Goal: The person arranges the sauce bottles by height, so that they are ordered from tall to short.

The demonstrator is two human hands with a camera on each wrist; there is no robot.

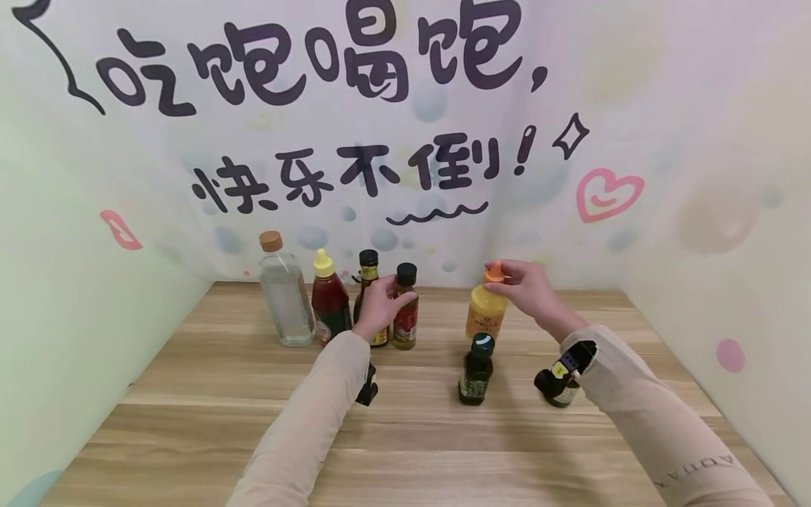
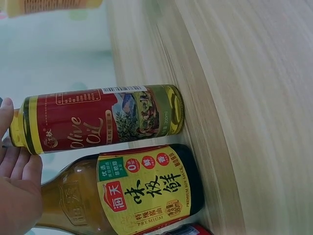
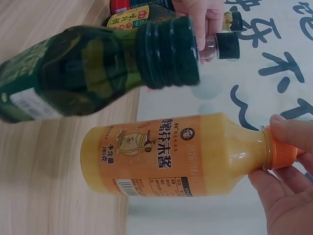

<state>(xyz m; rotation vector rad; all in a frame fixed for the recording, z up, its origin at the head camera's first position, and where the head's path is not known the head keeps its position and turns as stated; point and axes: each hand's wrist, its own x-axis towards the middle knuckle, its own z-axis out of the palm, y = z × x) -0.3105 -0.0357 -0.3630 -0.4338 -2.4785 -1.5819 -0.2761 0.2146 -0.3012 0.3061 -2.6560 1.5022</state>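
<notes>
Sleeves (image 1: 310,422) outstretched, left hand (image 1: 379,306) gripping oil (image 2: 102,119), right hand (image 1: 531,290) mustard (image 3: 164,156)

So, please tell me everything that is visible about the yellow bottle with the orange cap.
The yellow bottle looks like glossy plastic, with rounded shoulders and a ribbed orange cap. Its orange label bears Chinese characters, a cartoon figure and a barcode. In the head view it is close to upright, cap on, toward the back of the table, behind a dark green bottle. The right hand pinches it around the cap and neck. Its base appears raised off the table in the left wrist view.
</notes>
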